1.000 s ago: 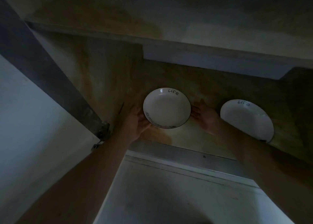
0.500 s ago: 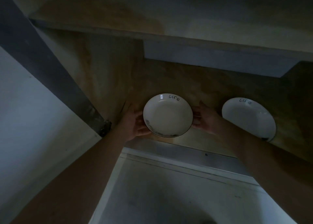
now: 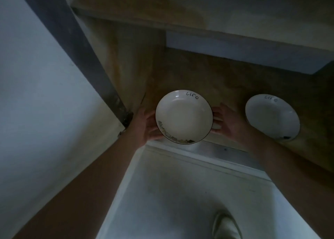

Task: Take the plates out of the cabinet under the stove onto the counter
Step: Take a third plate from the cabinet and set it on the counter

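Two hands, left hand (image 3: 147,125) and right hand (image 3: 226,123), clasp the near plate (image 3: 183,116); we've drawn it toward the cabinet's front edge, second plate (image 3: 272,117) waiting.

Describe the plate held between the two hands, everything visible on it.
The held plate is round, shallow and cream-white, seemingly glazed ceramic, with a thin dark rim. "Life" is written near its far edge and a dark pattern runs along the near-left rim. It faces up, roughly level, at the cabinet's front edge. The left hand and right hand grip opposite sides.
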`<action>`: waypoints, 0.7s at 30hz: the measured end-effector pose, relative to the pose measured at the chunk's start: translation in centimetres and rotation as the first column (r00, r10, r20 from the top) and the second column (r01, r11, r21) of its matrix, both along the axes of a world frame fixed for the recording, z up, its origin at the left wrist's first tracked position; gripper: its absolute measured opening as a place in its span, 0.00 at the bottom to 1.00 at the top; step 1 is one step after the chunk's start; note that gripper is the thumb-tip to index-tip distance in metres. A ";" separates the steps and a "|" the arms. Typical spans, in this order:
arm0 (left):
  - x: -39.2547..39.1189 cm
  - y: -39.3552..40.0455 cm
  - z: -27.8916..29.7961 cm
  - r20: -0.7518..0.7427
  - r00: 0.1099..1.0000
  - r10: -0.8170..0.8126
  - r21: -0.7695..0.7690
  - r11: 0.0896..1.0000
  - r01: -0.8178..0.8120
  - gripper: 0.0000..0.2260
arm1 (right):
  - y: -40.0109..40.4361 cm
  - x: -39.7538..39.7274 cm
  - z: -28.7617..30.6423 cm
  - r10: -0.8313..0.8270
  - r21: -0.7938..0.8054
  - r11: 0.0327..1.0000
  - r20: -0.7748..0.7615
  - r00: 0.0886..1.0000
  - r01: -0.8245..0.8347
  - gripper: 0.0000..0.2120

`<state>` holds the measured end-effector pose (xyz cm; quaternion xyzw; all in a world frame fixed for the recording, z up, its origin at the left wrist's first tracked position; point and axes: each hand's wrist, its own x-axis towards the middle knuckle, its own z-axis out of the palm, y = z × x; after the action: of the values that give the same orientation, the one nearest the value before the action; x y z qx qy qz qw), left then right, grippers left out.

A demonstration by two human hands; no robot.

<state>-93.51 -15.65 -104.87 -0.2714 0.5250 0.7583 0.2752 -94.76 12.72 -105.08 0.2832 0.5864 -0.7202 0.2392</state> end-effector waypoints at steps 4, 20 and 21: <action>2.9 -0.5 1.9 0.037 0.999 0.014 -0.032 0.999 -0.013 0.27 | -0.8 3.9 2.3 -0.008 0.012 1.000 0.019 1.000 0.007 0.18; 18.9 -2.3 26.1 0.190 0.981 0.040 -0.006 0.999 -0.039 0.21 | -3.7 20.7 27.0 -0.108 0.074 0.992 0.148 0.983 0.098 0.14; 19.7 -2.6 28.2 0.185 0.982 0.038 -0.022 0.999 -0.034 0.20 | -4.1 21.5 28.9 -0.113 0.082 0.991 0.146 0.983 0.102 0.13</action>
<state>-73.84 -18.24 -76.63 -0.3527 0.4992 0.7297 0.3065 -73.26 8.67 -76.23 0.3765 0.5769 -0.6864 0.2328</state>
